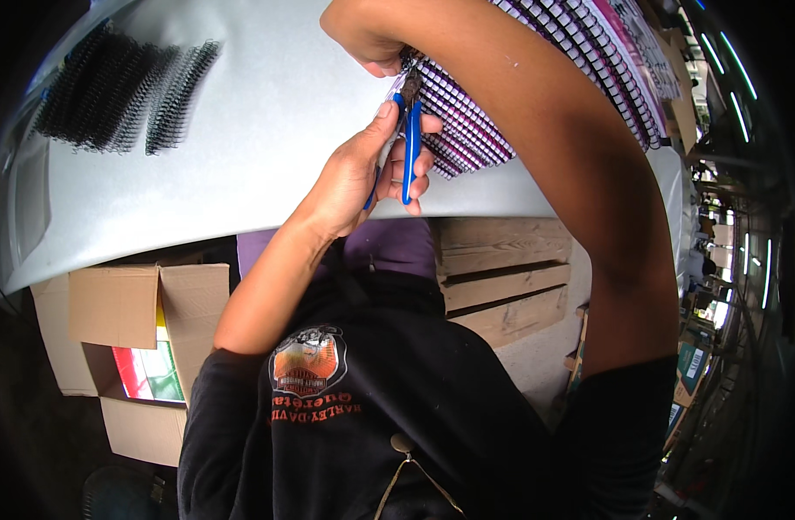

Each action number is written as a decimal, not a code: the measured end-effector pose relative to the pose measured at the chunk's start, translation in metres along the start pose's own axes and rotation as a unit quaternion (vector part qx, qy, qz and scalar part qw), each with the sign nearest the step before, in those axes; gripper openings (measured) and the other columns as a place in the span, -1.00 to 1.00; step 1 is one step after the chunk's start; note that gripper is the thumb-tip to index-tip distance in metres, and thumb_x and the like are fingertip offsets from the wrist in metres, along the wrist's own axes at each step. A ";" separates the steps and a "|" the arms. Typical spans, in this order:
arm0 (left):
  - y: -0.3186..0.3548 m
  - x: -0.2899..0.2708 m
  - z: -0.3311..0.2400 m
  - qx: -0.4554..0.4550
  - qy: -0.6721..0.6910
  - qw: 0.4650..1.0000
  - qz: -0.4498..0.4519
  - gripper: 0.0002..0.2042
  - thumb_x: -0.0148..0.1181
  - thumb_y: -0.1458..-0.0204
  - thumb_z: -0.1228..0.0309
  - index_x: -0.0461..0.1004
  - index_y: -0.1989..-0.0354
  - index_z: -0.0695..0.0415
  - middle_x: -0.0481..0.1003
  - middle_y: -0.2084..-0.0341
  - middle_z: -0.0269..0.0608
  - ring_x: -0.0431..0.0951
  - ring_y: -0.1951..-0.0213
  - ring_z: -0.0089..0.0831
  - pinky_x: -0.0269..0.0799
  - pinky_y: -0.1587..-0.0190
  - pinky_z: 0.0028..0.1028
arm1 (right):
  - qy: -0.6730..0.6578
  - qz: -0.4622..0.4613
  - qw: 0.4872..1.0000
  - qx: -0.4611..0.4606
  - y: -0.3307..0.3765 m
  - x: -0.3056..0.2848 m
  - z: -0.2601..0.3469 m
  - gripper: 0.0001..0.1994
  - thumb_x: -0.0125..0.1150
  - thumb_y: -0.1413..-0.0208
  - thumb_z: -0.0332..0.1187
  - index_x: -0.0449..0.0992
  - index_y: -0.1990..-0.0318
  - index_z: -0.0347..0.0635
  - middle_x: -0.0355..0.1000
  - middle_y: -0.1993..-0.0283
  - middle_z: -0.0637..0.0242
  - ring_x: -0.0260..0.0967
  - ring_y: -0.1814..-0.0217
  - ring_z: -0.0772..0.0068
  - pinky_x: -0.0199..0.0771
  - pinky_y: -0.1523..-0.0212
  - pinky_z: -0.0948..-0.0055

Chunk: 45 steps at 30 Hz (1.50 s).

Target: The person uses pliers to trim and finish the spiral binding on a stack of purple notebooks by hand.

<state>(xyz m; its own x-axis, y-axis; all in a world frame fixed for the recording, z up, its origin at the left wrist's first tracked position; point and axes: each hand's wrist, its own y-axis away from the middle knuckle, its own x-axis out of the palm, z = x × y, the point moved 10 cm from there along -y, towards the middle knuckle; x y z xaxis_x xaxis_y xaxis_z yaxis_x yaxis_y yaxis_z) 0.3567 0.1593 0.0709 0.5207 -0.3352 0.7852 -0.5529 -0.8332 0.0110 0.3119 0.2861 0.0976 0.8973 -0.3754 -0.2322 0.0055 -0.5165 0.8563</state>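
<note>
- As we look down in the head view, our left hand (pixel 359 169) has its fingers wrapped round blue-handled pliers (pixel 413 149), tips at the coil-bound stack (pixel 467 130) on the table (pixel 259 160).
- Our right hand (pixel 367 36) is partly hidden; we cannot tell its pinch.
- Trimming seems in hand; next calls for steady tips.

Lettering on a shirt and a box label
Near the middle, the black shirt (pixel 415 364) bears red-orange lettering (pixel 318 409), upside down in the view, beside an orange emblem (pixel 309 360) with smaller lettering. On the right, a teal box (pixel 694 366) carries a pale label with dark print. Print on the pale sheet (pixel 655 54) at far right is too small to read.
</note>
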 end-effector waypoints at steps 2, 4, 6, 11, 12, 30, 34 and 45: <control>0.001 -0.002 0.004 -0.014 0.010 0.999 -0.046 -0.48 -0.39 -0.23 -0.01 0.26 -0.06 0.18 0.38 0.44 -0.21 0.39 0.47 -0.41 0.39 0.30 -0.43 | 0.001 0.001 1.000 0.002 0.002 -0.001 -0.001 -0.76 0.24 0.15 -0.37 0.58 0.25 -0.21 0.47 0.14 0.05 0.42 0.14 0.14 0.39 0.07 0.25; 0.001 -0.002 0.005 -0.028 0.051 0.995 -0.076 -0.50 -0.36 -0.23 0.01 0.27 -0.05 0.17 0.34 0.48 -0.25 0.34 0.51 -0.45 0.38 0.37 -0.46 | 0.004 0.001 1.000 0.003 0.005 -0.002 0.001 -0.75 0.24 0.15 -0.36 0.58 0.25 -0.21 0.47 0.14 0.05 0.42 0.14 0.14 0.38 0.07 0.26; 0.000 0.001 0.009 -0.048 0.124 0.987 -0.086 -0.52 -0.33 -0.23 0.02 0.27 -0.03 0.17 0.32 0.50 -0.27 0.34 0.51 -0.47 0.37 0.42 -0.49 | 0.005 0.000 1.000 0.004 0.007 -0.002 0.000 -0.75 0.24 0.14 -0.36 0.58 0.25 -0.21 0.47 0.13 0.05 0.41 0.14 0.14 0.38 0.07 0.26; 0.001 -0.003 0.010 -0.029 0.053 0.995 -0.084 -0.52 -0.31 -0.22 -0.01 0.32 0.06 0.16 0.33 0.50 -0.26 0.33 0.53 -0.48 0.35 0.49 -0.49 | 0.010 0.009 1.000 0.008 0.013 -0.004 0.002 -0.75 0.24 0.14 -0.35 0.57 0.24 -0.21 0.47 0.13 0.05 0.41 0.13 0.14 0.38 0.06 0.26; 0.002 -0.004 0.010 -0.034 0.048 0.995 -0.078 -0.52 -0.30 -0.21 -0.02 0.33 0.08 0.16 0.34 0.50 -0.26 0.33 0.54 -0.48 0.34 0.51 -0.48 | 0.011 0.008 1.000 0.009 0.015 -0.003 0.003 -0.74 0.24 0.14 -0.35 0.57 0.24 -0.21 0.47 0.13 0.05 0.41 0.13 0.14 0.38 0.06 0.26; 0.003 0.015 -0.001 0.025 0.206 0.957 0.201 -0.44 -0.39 -0.21 -0.06 0.27 0.00 0.24 0.47 0.30 -0.08 0.53 0.20 -0.27 0.44 0.22 -0.41 | 0.011 0.043 0.999 0.009 0.020 -0.005 0.001 -0.78 0.21 0.08 -0.29 0.58 0.24 -0.11 0.51 0.18 0.17 0.43 0.20 0.24 0.40 0.14 0.27; 0.005 0.014 -0.003 -0.017 0.014 0.998 -0.055 -0.43 -0.39 -0.22 -0.06 0.28 0.00 0.24 0.47 0.29 -0.07 0.53 0.18 -0.27 0.45 0.18 -0.39 | -0.028 -0.001 0.999 0.019 0.011 -0.003 -0.005 -0.81 0.19 0.06 -0.28 0.58 0.27 -0.08 0.52 0.22 0.24 0.42 0.23 0.27 0.40 0.16 0.28; 0.000 0.009 -0.009 -0.025 0.021 0.999 -0.037 -0.41 -0.42 -0.21 -0.04 0.25 -0.07 0.26 0.46 0.19 0.08 0.49 0.06 -0.10 0.45 0.08 -0.17 | -0.038 -0.007 0.999 -0.007 0.015 -0.004 -0.002 -0.82 0.14 0.01 -0.30 0.59 0.28 -0.09 0.52 0.24 0.23 0.42 0.24 0.26 0.38 0.18 0.21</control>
<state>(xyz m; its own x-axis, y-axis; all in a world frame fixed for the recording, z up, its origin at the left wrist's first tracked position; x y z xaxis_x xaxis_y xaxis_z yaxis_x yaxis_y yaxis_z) 0.3555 0.1599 0.0835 0.5343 -0.2529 0.8066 -0.5453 -0.8322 0.1004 0.3088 0.2813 0.1125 0.8614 -0.4252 -0.2780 0.0251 -0.5109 0.8593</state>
